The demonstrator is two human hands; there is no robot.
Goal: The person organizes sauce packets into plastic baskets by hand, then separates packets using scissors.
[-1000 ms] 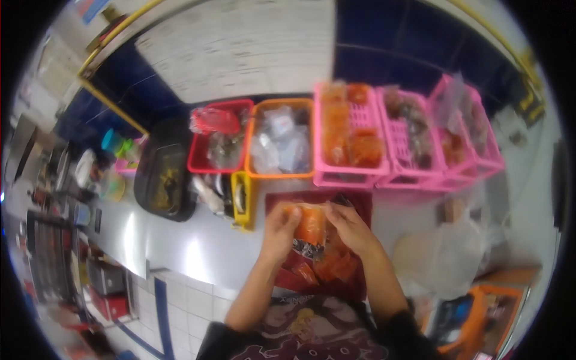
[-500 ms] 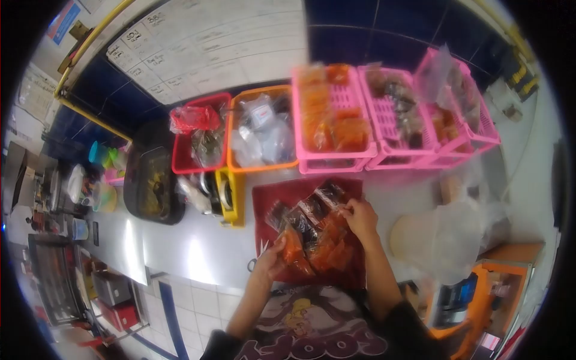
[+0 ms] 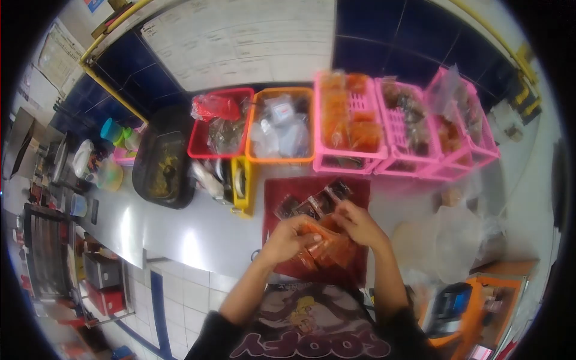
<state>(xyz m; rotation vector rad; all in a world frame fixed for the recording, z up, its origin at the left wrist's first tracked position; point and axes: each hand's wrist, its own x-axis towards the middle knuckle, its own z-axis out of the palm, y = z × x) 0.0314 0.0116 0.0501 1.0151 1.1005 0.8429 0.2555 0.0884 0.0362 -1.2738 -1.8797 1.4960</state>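
Note:
My left hand (image 3: 289, 241) is closed on a clear plastic packet of orange sauce (image 3: 324, 233), holding it by its left side. At the packet's upper right, my right hand (image 3: 359, 225) has its fingers pinched together on it. More orange packets (image 3: 339, 255) lie beneath my hands on a dark red cloth (image 3: 279, 186). Beyond my fingers, several packets with dark contents (image 3: 324, 201) rest in a slanting row on the same cloth. My fingers partly hide the held packet.
Along the wall stand a red basket (image 3: 191, 144), an orange basket (image 3: 282, 159) and several pink baskets (image 3: 351, 165) of bagged goods. A yellow tape dispenser (image 3: 243, 204) sits left of the cloth. A black pan (image 3: 141, 171) is farther left, and plastic bags (image 3: 456, 240) lie at right.
My left hand has lifted an orange packet and moved up and right. My right hand has come down from the dark packets to meet it. The camera view has shifted slightly.

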